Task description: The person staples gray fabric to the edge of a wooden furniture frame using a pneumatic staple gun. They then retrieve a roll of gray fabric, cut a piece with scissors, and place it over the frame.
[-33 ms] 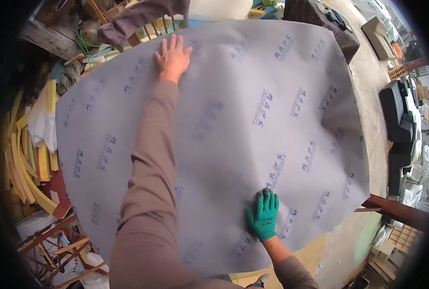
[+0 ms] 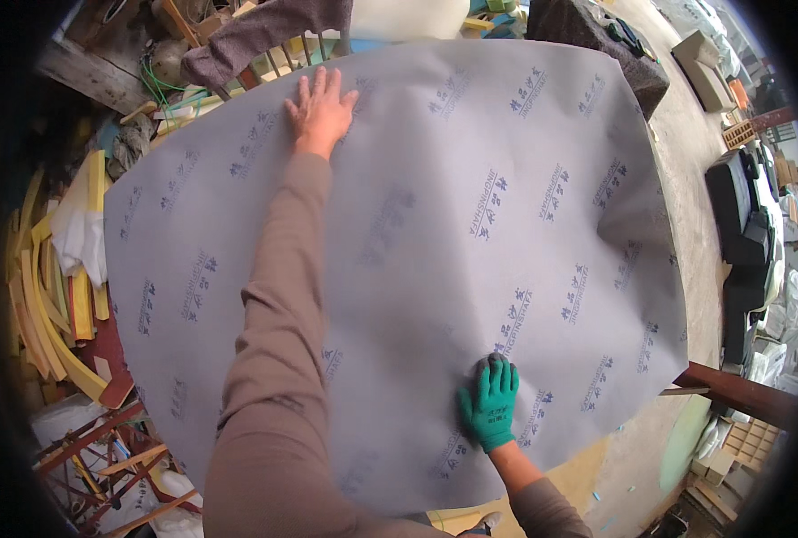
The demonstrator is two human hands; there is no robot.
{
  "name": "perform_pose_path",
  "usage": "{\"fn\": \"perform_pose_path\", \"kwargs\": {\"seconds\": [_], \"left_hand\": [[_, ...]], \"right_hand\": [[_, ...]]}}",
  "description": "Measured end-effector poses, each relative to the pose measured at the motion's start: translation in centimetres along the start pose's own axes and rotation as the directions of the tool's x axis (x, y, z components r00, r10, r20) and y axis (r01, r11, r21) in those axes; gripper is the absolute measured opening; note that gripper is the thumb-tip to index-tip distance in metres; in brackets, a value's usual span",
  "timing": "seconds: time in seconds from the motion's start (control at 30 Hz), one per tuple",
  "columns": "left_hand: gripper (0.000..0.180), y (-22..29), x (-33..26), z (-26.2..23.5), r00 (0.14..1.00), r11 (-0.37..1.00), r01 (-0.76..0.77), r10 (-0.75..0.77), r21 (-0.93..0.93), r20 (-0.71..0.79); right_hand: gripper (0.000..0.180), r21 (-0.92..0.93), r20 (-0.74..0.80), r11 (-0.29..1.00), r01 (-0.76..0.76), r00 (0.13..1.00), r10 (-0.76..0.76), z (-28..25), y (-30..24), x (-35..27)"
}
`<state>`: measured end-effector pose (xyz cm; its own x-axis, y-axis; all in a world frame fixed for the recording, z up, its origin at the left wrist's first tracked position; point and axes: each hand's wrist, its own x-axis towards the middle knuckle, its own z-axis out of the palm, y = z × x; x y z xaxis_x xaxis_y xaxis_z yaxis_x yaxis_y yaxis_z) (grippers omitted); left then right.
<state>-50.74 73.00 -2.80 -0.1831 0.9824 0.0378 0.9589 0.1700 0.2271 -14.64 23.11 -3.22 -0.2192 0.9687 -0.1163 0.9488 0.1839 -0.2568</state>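
Observation:
A large grey sheet of fabric (image 2: pixel 399 296), printed all over with blue lettering, spreads across most of the view. Bare and with fingers apart, my left hand (image 2: pixel 323 109) lies flat on it close to the far edge. My right hand (image 2: pixel 491 403), in a green work glove with dark fingertips, presses palm down on the sheet near its front right part. Its fingers are stretched out and nothing is in them. Folds and a raised ridge run through the sheet above and right of the glove. What lies beneath the sheet is hidden.
Curved yellow foam strips (image 2: pixel 49 296) are piled at the left. A brown cloth (image 2: pixel 269 36) drapes over a slatted frame at the far edge, near a dark covered piece (image 2: pixel 587 45). Black upholstered furniture (image 2: pixel 744 233) stands at right; a dark red beam (image 2: pixel 744 390) juts beside the sheet.

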Motion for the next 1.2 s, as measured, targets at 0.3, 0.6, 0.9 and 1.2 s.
{"fn": "perform_pose_path", "kwargs": {"seconds": [0.3, 0.6, 0.9, 1.2], "left_hand": [[0.073, -5.8, 0.9, 0.0, 0.979, 0.993, 0.121, -0.118, 0.007, -0.168], [0.073, -12.6, -0.2, -0.6, 0.924, 0.937, 0.348, -0.339, 0.021, -0.178], [0.066, -13.4, -6.1, -4.8, 0.986, 0.993, 0.055, -0.070, -0.101, -0.150], [0.039, -4.0, -50.0, -9.1, 0.976, 0.842, -0.169, 0.215, -0.513, 0.030]], "right_hand": [[0.073, 0.021, -0.016, 0.999, 0.038, 0.999, -0.038, -0.4, 0.3, 0.1], [0.063, 0.098, -0.038, 0.995, -0.007, 0.999, 0.010, -1.5, -0.7, 1.0], [0.034, 0.037, -0.088, 0.999, 0.040, 0.995, -0.037, -1.7, -0.6, 2.3], [0.070, 0.174, -0.168, 0.984, 0.035, 0.986, -0.005, -1.4, -0.4, 1.7]]}}
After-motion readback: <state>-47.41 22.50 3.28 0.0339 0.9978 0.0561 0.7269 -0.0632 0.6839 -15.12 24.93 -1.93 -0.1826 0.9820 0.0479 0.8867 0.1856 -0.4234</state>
